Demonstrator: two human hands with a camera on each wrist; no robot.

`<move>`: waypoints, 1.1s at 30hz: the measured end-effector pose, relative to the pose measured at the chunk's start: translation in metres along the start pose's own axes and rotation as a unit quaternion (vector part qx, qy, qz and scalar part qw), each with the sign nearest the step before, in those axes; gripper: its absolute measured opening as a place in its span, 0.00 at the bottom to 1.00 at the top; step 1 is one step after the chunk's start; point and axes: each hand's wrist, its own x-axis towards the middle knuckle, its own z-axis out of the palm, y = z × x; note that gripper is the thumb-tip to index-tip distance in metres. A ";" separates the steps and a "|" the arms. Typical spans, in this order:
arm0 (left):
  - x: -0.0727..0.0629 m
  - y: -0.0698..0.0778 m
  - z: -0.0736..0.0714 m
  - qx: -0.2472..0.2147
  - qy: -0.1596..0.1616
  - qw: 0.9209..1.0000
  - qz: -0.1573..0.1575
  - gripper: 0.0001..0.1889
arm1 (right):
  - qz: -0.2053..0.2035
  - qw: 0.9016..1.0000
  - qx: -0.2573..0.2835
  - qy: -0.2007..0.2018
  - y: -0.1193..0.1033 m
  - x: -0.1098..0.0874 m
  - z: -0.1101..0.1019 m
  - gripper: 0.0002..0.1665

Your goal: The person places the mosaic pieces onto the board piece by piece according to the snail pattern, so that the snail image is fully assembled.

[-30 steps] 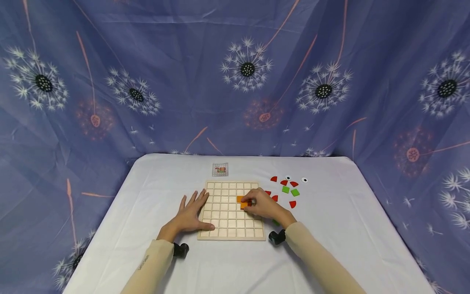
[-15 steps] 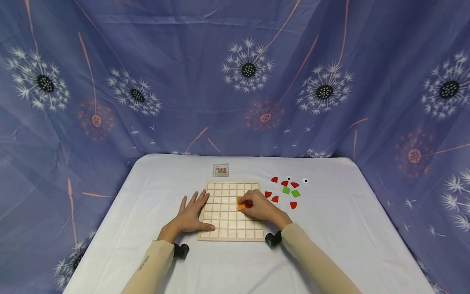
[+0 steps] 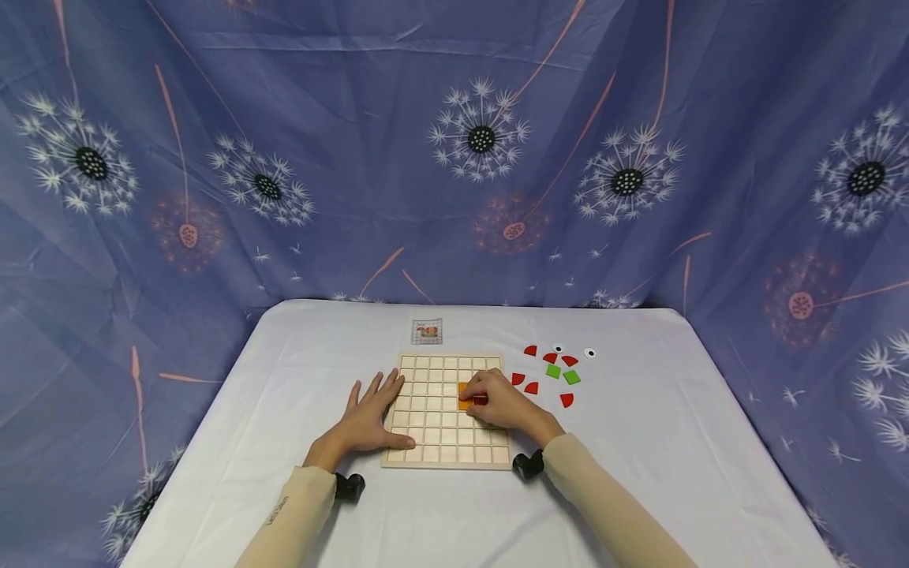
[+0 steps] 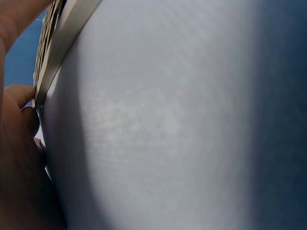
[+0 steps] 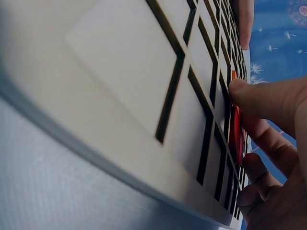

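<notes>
A wooden grid board (image 3: 426, 430) lies on the white table. My left hand (image 3: 365, 418) rests along its left edge, fingers spread, with the thumb on the lower left squares. Over the right part of the board, my right hand (image 3: 500, 398) holds an orange square tile (image 3: 465, 405) between thumb and fingertips. This tile lies in the grid directly below another orange tile (image 3: 464, 386). Beneath the hand, beside the orange ones, shows a red piece (image 3: 480, 401), partly hidden. The right wrist view shows the thumb (image 5: 247, 96) touching the orange tile's edge, with the red piece (image 5: 235, 134) below it.
Right of the board lie several red quarter-circle pieces (image 3: 566, 400), two green squares (image 3: 553, 371) and two white eye discs (image 3: 590, 353). A small picture card (image 3: 427, 331) lies behind the board. A patterned curtain (image 3: 355, 158) hangs behind the table.
My right hand has shifted slightly left and brought the lower orange tile from an offset, raised position into line under the other one. The left hand stays in place.
</notes>
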 end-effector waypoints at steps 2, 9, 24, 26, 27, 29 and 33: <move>0.000 0.000 0.000 0.000 0.000 1.000 -0.001 0.68 | 0.002 1.000 0.002 0.000 0.000 0.000 -0.001 0.11; -0.001 0.001 -0.001 -0.003 0.005 1.000 0.003 0.68 | -0.015 1.000 0.020 0.011 0.005 0.001 -0.011 0.11; 0.000 0.000 0.000 -0.001 0.003 1.000 0.005 0.67 | 0.063 0.996 -0.023 0.065 0.045 -0.005 -0.065 0.19; 0.000 0.000 0.001 -0.001 -0.002 1.000 0.002 0.68 | 0.075 0.994 -0.039 0.076 0.052 -0.005 -0.074 0.21; 0.000 0.000 0.001 -0.002 -0.002 1.000 0.001 0.68 | 0.078 0.992 -0.048 0.082 0.056 -0.005 -0.078 0.22; 0.000 -0.001 0.002 -0.002 -0.003 1.000 0.001 0.68 | 0.082 0.990 -0.063 0.091 0.063 -0.004 -0.087 0.23; 0.001 -0.002 0.002 -0.003 0.003 1.000 0.003 0.68 | 0.102 0.987 -0.072 0.106 0.078 -0.004 -0.099 0.25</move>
